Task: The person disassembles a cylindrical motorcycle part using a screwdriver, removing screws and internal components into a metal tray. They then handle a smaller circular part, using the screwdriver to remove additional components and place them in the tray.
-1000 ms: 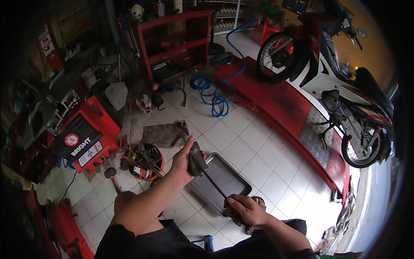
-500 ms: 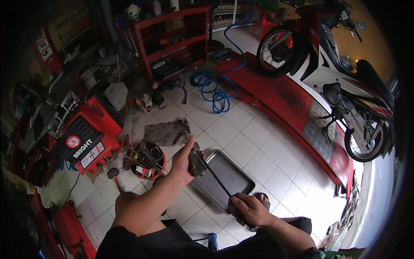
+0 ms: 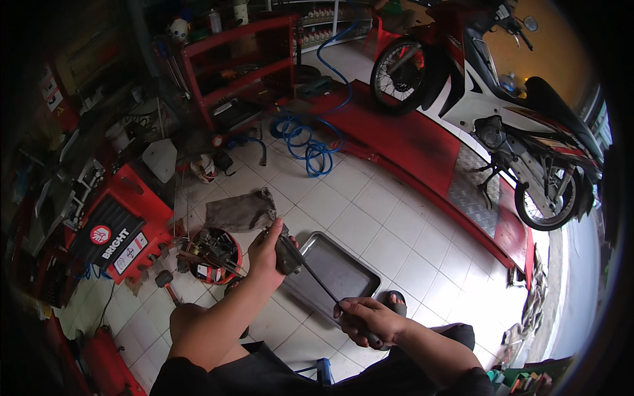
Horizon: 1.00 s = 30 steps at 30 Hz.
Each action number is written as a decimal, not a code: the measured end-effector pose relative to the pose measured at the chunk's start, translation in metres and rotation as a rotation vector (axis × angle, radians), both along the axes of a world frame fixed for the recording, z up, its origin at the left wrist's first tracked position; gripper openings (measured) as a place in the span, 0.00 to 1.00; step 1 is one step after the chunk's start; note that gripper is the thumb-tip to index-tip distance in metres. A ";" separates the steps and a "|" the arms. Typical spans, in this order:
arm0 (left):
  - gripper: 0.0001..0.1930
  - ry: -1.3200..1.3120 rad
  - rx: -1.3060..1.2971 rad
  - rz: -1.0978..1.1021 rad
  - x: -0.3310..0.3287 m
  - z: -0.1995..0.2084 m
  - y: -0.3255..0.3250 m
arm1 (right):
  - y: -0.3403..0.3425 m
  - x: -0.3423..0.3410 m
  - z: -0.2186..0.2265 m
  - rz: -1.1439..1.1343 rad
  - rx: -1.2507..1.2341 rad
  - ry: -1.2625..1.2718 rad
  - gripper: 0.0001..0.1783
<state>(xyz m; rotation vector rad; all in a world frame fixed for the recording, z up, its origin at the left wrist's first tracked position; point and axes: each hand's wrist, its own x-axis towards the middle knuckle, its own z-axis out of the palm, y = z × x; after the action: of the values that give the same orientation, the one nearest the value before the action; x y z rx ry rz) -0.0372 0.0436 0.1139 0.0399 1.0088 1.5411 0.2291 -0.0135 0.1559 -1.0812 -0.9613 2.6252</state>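
In my left hand (image 3: 265, 259) is a dark grey, greasy metal part (image 3: 288, 256), with my thumb along its upper side and the fingers mostly hidden behind it. My right hand (image 3: 371, 321) is wrapped round the handle of a long-shafted screwdriver (image 3: 319, 280). Its thin dark shaft slants up and left to the metal part; whether the tip presses on it or sits inside it I cannot tell. Below both hands a shallow metal tray (image 3: 343, 276) lies on the tiles. A dirty grey rag (image 3: 236, 212) is spread on the floor beyond my left hand.
A red tub of tools (image 3: 232, 272) and a hammer (image 3: 166, 284) lie left of my legs, beside a red machine (image 3: 142, 198). Coiled blue hose (image 3: 310, 148) lies ahead. At right, a motorcycle (image 3: 489, 125) stands on a red lift (image 3: 409, 155). A red shelf cart (image 3: 241, 56) stands behind.
The whole view has shifted, so the surroundings sit further left. My hands keep the same hold on the metal part and the screwdriver, with only a slight change in angle.
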 end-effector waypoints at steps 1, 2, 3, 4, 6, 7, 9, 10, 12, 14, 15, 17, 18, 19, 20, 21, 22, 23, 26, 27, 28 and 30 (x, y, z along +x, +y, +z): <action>0.20 -0.011 -0.004 -0.010 0.002 -0.001 0.002 | 0.001 0.002 -0.004 0.013 0.054 -0.032 0.22; 0.20 0.017 -0.005 -0.007 0.006 0.000 0.003 | 0.002 0.003 -0.009 0.022 0.107 -0.064 0.21; 0.20 0.062 -0.002 0.022 0.006 -0.002 0.004 | 0.003 0.002 -0.014 0.028 0.158 -0.096 0.21; 0.20 0.101 0.010 0.038 0.010 -0.003 0.006 | 0.003 0.007 -0.014 0.037 0.240 -0.091 0.20; 0.20 0.170 0.004 0.056 0.013 -0.008 0.009 | 0.003 0.007 -0.010 0.039 0.567 -0.272 0.18; 0.21 0.204 -0.014 0.058 0.013 -0.008 0.010 | 0.000 0.009 -0.040 -0.087 1.270 -0.304 0.15; 0.24 0.169 -0.076 0.026 0.007 -0.007 0.005 | 0.002 0.004 -0.034 0.029 1.218 -0.533 0.16; 0.24 0.195 -0.070 0.032 -0.011 -0.027 0.008 | -0.001 -0.003 -0.031 0.048 1.227 -0.611 0.16; 0.26 0.248 -0.134 -0.070 -0.001 -0.014 0.004 | -0.005 0.000 -0.032 0.020 1.171 -0.589 0.18; 0.28 0.287 -0.148 -0.088 -0.002 -0.025 0.008 | -0.003 -0.006 -0.044 -0.099 1.134 -0.287 0.25; 0.28 0.302 -0.184 -0.082 -0.003 -0.026 0.010 | -0.005 0.000 -0.029 0.042 0.642 -0.302 0.29; 0.27 0.266 -0.174 -0.159 -0.011 -0.038 0.015 | -0.016 -0.006 -0.053 -0.032 0.360 -0.124 0.30; 0.27 0.249 -0.171 -0.183 -0.017 -0.041 0.017 | -0.016 -0.010 -0.063 0.006 0.361 -0.050 0.30; 0.27 0.283 -0.203 -0.222 -0.017 -0.037 0.016 | -0.018 -0.014 -0.067 0.008 0.332 -0.018 0.28; 0.27 0.316 -0.236 -0.261 -0.014 -0.031 0.014 | -0.021 -0.014 -0.072 -0.023 0.312 0.083 0.26; 0.27 0.348 -0.269 -0.300 -0.009 -0.028 0.011 | -0.023 -0.012 -0.075 -0.055 0.291 0.183 0.24; 0.26 0.328 -0.276 -0.295 -0.006 -0.028 0.009 | -0.023 -0.011 -0.071 -0.055 0.261 0.146 0.22; 0.26 0.306 -0.283 -0.290 0.000 -0.029 0.008 | -0.024 -0.007 -0.064 -0.055 0.230 0.109 0.20; 0.23 0.372 -0.275 -0.290 0.014 -0.033 0.003 | -0.023 -0.005 -0.069 -0.037 0.278 0.025 0.15; 0.23 0.413 -0.269 -0.287 0.017 -0.037 0.003 | -0.022 -0.005 -0.072 -0.023 0.318 0.001 0.13; 0.21 0.377 -0.245 -0.231 0.001 -0.053 0.005 | -0.017 -0.016 -0.066 -0.004 0.277 -0.054 0.09; 0.21 0.266 -0.287 -0.256 -0.002 -0.049 0.004 | -0.011 -0.020 -0.068 0.027 0.438 -0.062 0.10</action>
<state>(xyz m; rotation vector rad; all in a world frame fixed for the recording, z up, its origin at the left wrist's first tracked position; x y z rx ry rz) -0.0391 0.0477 0.0646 0.1699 1.3729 1.1661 0.2087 -0.0247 0.0879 -1.0424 -1.4809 2.2492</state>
